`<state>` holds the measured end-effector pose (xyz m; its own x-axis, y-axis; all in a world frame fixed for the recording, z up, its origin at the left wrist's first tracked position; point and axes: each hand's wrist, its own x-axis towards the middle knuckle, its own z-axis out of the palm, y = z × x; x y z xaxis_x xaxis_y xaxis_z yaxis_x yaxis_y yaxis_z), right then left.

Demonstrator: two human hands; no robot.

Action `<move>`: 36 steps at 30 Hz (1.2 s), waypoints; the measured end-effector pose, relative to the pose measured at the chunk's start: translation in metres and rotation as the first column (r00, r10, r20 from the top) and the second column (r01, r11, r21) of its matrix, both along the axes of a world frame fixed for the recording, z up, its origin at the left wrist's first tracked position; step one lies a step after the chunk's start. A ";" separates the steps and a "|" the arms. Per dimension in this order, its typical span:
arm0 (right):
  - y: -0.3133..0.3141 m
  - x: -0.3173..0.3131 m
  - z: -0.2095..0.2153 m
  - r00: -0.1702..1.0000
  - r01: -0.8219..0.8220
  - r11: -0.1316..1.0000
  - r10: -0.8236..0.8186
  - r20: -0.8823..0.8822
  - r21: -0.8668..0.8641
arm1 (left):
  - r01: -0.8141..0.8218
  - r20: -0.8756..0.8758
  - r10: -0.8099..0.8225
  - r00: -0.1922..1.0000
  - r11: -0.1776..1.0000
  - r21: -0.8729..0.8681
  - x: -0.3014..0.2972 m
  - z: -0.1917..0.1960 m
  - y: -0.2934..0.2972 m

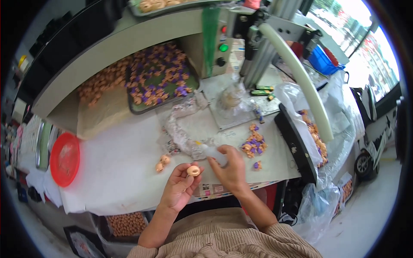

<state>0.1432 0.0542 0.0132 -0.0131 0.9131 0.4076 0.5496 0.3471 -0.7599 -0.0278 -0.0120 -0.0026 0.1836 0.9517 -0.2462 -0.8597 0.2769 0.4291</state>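
"Grip of the left hand [180, 185]?"

"A rounded peach-coloured toy piece [193, 171] is held between thumb and fingers, above the near part of the table [116, 176]."

"And by the right hand [231, 168]?"

"A translucent white bottle [215, 155] is clasped (partly hidden by fingers); purple-and-peach figurines [254, 146] are heaped farther right."

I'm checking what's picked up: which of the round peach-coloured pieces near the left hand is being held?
The round piece between the fingers of the left hand; the loose pieces to its left lie on the white tabletop.
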 end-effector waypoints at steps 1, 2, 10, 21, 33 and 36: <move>0.003 -0.005 0.000 0.998 -0.033 0.999 0.032 0.056 0.012 | 0.025 0.010 -0.025 1.000 1.000 0.010 -0.002 -0.001 -0.001; 0.005 -0.005 0.001 0.992 -0.065 0.998 0.062 0.114 0.020 | 0.019 0.015 -0.019 1.000 1.000 0.004 -0.002 -0.002 -0.001; 0.038 0.048 0.023 0.942 0.166 0.957 -0.225 0.250 0.239 | 0.012 0.032 -0.012 0.999 1.000 -0.006 -0.011 -0.007 -0.001; 0.098 0.089 0.015 0.938 0.191 0.982 -0.181 0.296 -0.005 | 0.024 -0.010 -0.024 1.000 1.000 0.003 0.000 -0.003 0.012; 0.006 0.024 0.067 0.917 -0.388 0.917 0.374 -0.141 -0.092 | 0.068 -0.283 -0.032 0.959 0.991 0.118 0.020 0.017 0.026; 0.005 0.024 0.066 0.921 -0.382 0.921 0.371 -0.123 -0.081 | 0.072 -0.391 -0.007 0.920 0.986 0.150 0.021 0.015 0.025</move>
<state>0.1673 0.0590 0.0792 -0.3266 0.8853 0.3311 0.3103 0.4314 -0.8471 -0.0072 0.0129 0.0121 0.1425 0.9780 -0.1523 -0.6066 0.2078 0.7674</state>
